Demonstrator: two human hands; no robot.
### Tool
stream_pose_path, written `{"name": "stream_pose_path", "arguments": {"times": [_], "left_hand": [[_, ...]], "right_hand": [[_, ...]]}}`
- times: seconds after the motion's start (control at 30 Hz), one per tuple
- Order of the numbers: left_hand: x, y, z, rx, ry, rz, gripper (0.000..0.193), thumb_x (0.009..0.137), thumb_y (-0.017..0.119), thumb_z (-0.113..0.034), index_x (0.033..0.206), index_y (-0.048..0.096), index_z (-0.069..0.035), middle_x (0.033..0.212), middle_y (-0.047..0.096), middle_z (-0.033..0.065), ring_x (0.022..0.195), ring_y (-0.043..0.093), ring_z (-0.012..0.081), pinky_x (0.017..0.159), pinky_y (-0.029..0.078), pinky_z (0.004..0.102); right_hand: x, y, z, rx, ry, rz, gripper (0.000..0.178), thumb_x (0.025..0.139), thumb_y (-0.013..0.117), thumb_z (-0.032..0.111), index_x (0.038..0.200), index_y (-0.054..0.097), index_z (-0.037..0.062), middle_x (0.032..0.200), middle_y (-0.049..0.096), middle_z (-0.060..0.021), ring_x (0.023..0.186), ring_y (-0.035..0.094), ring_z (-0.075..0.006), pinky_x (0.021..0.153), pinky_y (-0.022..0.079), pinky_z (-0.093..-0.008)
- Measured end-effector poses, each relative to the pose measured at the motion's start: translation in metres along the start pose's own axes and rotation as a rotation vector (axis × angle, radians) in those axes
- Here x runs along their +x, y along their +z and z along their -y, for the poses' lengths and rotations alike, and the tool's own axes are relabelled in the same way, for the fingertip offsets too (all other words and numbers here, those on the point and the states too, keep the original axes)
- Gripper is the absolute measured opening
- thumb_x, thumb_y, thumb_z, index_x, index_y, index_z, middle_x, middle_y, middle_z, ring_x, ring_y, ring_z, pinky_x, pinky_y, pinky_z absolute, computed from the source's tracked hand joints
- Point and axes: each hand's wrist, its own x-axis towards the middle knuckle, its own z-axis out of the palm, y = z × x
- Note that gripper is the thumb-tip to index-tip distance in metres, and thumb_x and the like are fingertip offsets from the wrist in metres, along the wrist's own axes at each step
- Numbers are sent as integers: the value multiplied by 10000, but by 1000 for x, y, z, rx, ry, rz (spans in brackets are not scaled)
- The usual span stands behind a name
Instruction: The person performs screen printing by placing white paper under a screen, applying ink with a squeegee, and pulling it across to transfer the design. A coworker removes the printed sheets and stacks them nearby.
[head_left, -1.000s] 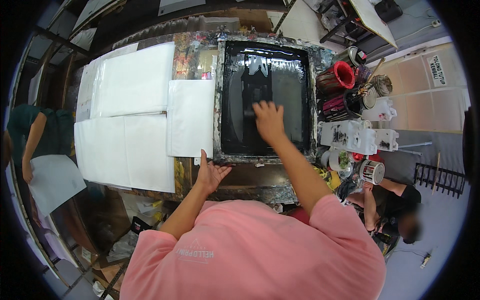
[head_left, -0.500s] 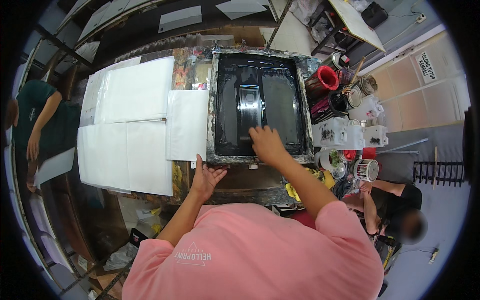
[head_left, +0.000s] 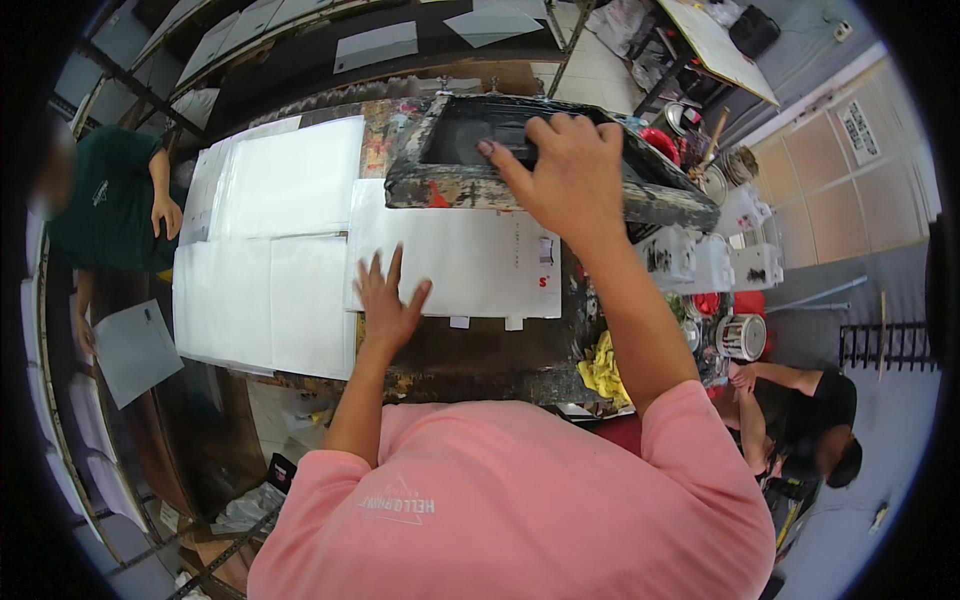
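A dark, ink-stained printing screen (head_left: 440, 192) is tilted up, its near edge raised off the table. My right hand (head_left: 572, 180) reaches over that near edge, its curled fingers inside the frame; whether a tool is also under the fingers is hidden. Beneath the screen lies a white sheet (head_left: 470, 265) with a small red mark and fine dark print toward its right end. My left hand (head_left: 390, 305), fingers spread, is over the sheet's left part; whether it touches the paper I cannot tell.
White sheets (head_left: 265, 300) cover the table's left side. Paint cans (head_left: 741, 337), white jugs (head_left: 712, 262) and a yellow cloth (head_left: 604, 372) crowd the right. A person in dark green (head_left: 110, 200) stands left with a sheet (head_left: 137, 352); another in black (head_left: 800, 410) sits at lower right.
The screen's near edge has risen, uncovering the printed white sheet. My right hand has moved up with it. My left hand has gone from the screen's near edge to over the sheet.
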Motion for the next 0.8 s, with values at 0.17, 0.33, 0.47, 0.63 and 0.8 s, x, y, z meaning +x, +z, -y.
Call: {"name": "stream_pose_path", "arguments": {"times": [0.17, 0.33, 0.47, 0.63, 0.8], "left_hand": [[-57, 38, 82, 803, -218, 37, 1131, 938, 475, -871, 1739, 211, -117, 1779, 75, 310, 1640, 57, 526, 1218, -14, 804], [-63, 51, 89, 698, -187, -15, 1261, 865, 476, -951, 1712, 262, -42, 1776, 177, 266, 1665, 63, 443, 1229, -73, 775], [-55, 47, 66, 646, -78, -133, 1201, 910, 569, -846, 1661, 310, 54, 1732, 327, 240, 1641, 208, 420, 1247, -11, 765], [-10, 13, -3, 489, 42, -441, 838, 992, 724, -538, 1511, 534, 91, 1558, 568, 257, 1539, 429, 430, 1286, 108, 694], [-10, -28, 49, 466, -51, -552, 757, 982, 762, -472, 1500, 583, 50, 1557, 586, 236, 1557, 426, 379, 1297, 67, 684]], "right_hand": [[35, -12, -3, -31, 42, 35, 608, 962, 671, 636, 877, 765, 42, 850, 720, -117, 866, 673, -312, 876, 412, -478], [47, -11, -6, -16, 40, 5, 591, 966, 681, 615, 880, 766, 37, 811, 719, -113, 827, 678, -316, 835, 426, -479], [39, -9, -3, 2, 36, -1, 589, 966, 684, 612, 873, 766, 36, 805, 714, -115, 815, 675, -314, 813, 415, -471], [28, -4, -4, -16, -2, -36, 600, 966, 673, 623, 858, 767, 40, 794, 704, -111, 806, 669, -313, 799, 403, -471], [7, 5, -1, 10, -23, -92, 603, 972, 658, 628, 848, 773, 49, 813, 706, -108, 807, 657, -305, 822, 396, -475]]}}
